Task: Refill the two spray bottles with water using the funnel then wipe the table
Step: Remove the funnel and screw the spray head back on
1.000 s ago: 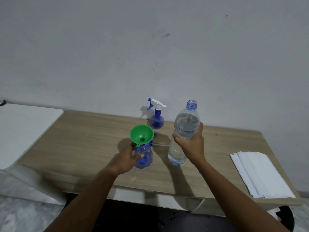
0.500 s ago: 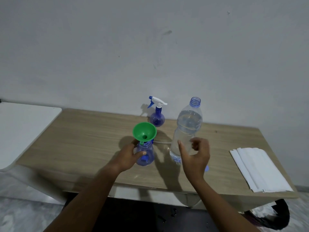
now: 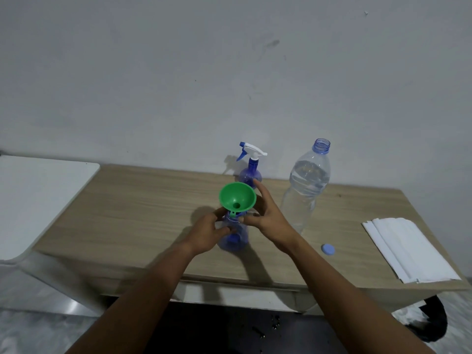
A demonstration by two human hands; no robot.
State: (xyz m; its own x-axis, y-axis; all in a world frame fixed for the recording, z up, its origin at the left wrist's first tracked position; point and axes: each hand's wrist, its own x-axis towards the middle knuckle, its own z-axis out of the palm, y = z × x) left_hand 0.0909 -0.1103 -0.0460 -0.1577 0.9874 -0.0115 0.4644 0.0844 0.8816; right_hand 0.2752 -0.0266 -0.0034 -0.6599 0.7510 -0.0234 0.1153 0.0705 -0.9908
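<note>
1. One light wooden table (image 3: 153,213).
2. One stack of white paper towels (image 3: 408,249), near right.
3. One clear plastic water bottle (image 3: 306,185), uncapped, right of centre.
4. Two: far blue plastic spray bottle (image 3: 250,172), near blue plastic spray bottle (image 3: 233,238).
5. Two: left hand (image 3: 207,233) grips the near bottle; right hand (image 3: 270,218) is spread beside the green plastic funnel (image 3: 237,198).
6. One funnel, in the near bottle's neck.
7. One round blue cap (image 3: 328,249).

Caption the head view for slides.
Left hand holds the near spray bottle; right hand at its green funnel; uncapped water bottle nearby.
</note>
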